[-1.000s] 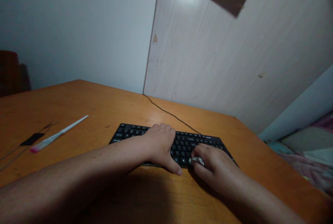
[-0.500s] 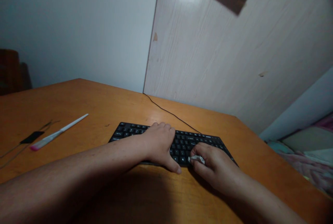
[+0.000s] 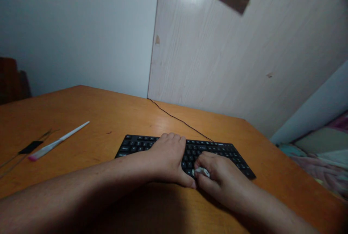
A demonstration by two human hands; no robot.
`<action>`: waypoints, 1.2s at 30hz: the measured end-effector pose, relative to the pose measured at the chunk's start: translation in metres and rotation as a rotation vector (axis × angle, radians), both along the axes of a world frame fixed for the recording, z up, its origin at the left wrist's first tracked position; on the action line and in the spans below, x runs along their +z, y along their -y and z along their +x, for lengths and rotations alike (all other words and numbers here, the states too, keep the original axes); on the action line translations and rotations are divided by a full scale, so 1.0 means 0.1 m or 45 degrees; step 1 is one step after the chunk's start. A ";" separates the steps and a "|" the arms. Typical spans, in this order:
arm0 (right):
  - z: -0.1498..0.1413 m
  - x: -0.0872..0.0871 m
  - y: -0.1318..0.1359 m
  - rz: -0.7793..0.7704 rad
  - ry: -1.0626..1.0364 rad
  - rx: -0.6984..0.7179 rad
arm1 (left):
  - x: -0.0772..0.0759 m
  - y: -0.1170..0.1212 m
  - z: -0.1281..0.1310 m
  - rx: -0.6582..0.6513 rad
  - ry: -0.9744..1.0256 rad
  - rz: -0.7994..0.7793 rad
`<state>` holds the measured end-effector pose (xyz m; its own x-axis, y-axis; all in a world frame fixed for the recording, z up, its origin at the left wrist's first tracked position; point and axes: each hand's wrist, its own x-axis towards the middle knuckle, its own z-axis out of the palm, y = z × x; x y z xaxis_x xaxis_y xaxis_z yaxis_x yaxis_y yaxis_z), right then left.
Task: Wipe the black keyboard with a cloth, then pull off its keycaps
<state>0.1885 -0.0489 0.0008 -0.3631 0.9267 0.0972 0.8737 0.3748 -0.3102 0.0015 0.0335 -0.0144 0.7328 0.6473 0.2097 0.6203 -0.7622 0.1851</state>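
A black keyboard point(image 3: 219, 149) lies on the wooden table, its middle partly covered by my hands. Across it stretches my left hand point(image 3: 169, 158), fingers bent over the far edge and thumb at the near edge, gripping the keyboard. My right hand point(image 3: 217, 174) is closed around a crumpled white wad point(image 3: 201, 171), tissue or cloth, which I cannot tell apart. The wad sits low at the keys by the near edge, close to my left thumb. Most of the wad is hidden inside the fist.
A thin black cable point(image 3: 179, 120) runs from the keyboard to the wall seam. On the left of the table point(image 3: 108, 107) lie a long white stick-like thing point(image 3: 61, 140) with a pink end and a black strip point(image 3: 30, 147) with cords. Bedding point(image 3: 320, 161) shows at the right.
My right hand with the wad has shifted left along the near keys, closer to my left thumb. The keyboard has slid slightly to the right. The view has turned a little.
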 end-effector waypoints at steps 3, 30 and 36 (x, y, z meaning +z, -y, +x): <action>0.02 0.01 -0.02 -0.026 0.068 -0.016 | 0.02 0.00 0.00 0.009 -0.019 -0.022; 0.05 -0.03 -0.15 -0.012 0.006 -0.087 | -0.03 -0.01 0.02 0.003 -0.038 0.042; 0.06 -0.10 -0.19 0.019 -0.061 -0.156 | -0.02 0.00 0.02 0.010 -0.053 0.042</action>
<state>0.1946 -0.0299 -0.0091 -0.2418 0.9622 0.1257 0.8974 0.2710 -0.3482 0.0032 0.0336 -0.0164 0.7364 0.6461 0.2008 0.6327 -0.7628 0.1337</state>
